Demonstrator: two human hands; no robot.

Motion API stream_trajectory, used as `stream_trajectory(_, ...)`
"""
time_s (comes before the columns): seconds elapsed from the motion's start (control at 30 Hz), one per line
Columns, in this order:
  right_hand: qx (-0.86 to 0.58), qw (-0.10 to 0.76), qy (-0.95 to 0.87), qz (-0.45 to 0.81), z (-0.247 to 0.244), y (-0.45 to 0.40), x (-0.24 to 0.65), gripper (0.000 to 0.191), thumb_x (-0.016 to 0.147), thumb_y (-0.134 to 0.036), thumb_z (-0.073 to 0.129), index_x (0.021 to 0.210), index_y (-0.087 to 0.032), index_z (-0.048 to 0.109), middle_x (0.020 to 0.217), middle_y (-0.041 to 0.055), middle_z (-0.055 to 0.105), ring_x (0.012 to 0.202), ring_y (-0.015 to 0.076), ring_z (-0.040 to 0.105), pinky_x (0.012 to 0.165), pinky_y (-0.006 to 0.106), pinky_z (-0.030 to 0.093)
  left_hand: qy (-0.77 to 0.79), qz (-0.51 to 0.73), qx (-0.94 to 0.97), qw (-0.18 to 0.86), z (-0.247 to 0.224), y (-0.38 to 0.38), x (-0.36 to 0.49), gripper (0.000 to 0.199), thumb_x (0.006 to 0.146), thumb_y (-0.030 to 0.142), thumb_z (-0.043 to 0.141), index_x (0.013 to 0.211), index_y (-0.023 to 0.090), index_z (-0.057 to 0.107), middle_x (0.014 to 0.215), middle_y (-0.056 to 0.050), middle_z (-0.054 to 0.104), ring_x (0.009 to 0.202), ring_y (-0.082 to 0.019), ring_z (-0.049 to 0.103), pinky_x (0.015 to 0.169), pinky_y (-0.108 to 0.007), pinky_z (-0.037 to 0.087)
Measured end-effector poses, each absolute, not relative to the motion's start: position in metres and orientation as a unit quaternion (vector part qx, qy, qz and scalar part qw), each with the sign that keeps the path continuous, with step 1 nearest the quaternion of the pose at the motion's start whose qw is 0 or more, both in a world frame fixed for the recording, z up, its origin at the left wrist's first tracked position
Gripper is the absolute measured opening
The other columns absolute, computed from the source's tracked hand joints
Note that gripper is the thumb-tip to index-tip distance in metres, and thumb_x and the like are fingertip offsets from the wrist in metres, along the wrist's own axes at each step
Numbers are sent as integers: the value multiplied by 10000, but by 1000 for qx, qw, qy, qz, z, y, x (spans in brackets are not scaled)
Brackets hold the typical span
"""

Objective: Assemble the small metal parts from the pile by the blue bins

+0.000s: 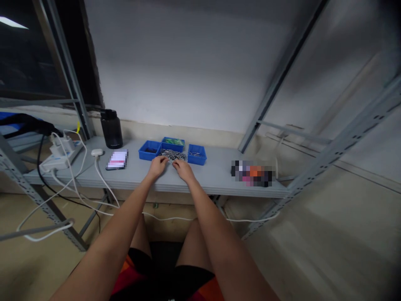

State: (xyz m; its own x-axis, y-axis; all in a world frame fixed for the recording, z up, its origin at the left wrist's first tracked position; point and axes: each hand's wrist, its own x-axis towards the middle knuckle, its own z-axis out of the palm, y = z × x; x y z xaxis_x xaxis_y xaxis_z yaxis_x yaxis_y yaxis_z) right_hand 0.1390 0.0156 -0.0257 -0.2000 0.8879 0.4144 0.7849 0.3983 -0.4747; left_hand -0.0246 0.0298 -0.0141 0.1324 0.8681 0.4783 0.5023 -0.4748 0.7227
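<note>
A heap of small shiny metal pieces (173, 154) lies on the grey shelf, between several blue bins. My left hand (157, 166) is at the heap's near left edge, thumb and fingers pinched together. At the near right edge my right hand (183, 168) is also closed in a pinch, a small gap from the left. Whatever the fingertips hold is too small to make out. Dark items lie in the left blue bin (147, 157). The back blue bin (178, 148) contains something green, and a few metal pieces sit in the right blue bin (197, 160).
A black bottle (111, 130) and a phone (117, 159) stand or lie on the left. Farther left are a white power strip (62, 161) and loose white cables. A blurred-out object (252, 173) rests at the right. Metal uprights (267, 79) frame the shelf.
</note>
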Motion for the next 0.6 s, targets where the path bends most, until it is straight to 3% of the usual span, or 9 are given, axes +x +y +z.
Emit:
stream_trajectory(0.23, -542, 277, -792, 47, -26, 15, 137, 205, 946, -230, 534, 975, -192, 733, 1007, 91, 686, 937, 196, 609, 848, 295, 443, 472, 440, 749, 153, -15, 29, -25, 219, 862, 256, 564, 866, 125, 739, 888, -102, 731, 833, -210, 627, 802, -298, 475)
stream_trajectory(0.6, -528, 401, -743, 90, -31, 23, 144, 209, 946, -203, 493, 963, -187, 701, 971, 71, 714, 904, 192, 624, 840, 291, 448, 489, 409, 753, 165, -16, 31, -26, 226, 864, 231, 544, 892, 121, 739, 912, -112, 750, 826, -213, 642, 801, -297, 487)
